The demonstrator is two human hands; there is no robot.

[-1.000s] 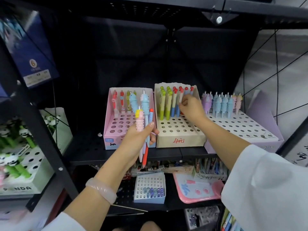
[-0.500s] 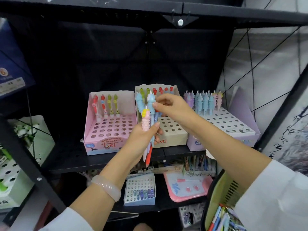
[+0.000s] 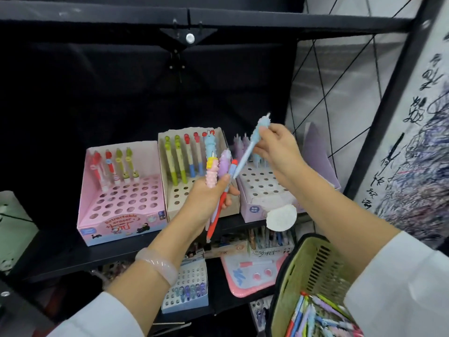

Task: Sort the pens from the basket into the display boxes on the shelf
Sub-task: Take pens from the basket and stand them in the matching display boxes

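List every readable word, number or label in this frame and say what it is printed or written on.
"Retractable eraser": printed on the front of the pink display box.
Handwritten red marking below it on the same front: not clearly legible.
Small blue label on the lilac display box: too small to read.
Black brush-style handwriting on the white sheet at right: characters visible, not legible.
Print on the boxes on the lower shelf: blurred.

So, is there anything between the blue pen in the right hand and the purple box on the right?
Nothing visible: the blue pen in the right hand hangs right above the purple box, whose front holes are free.
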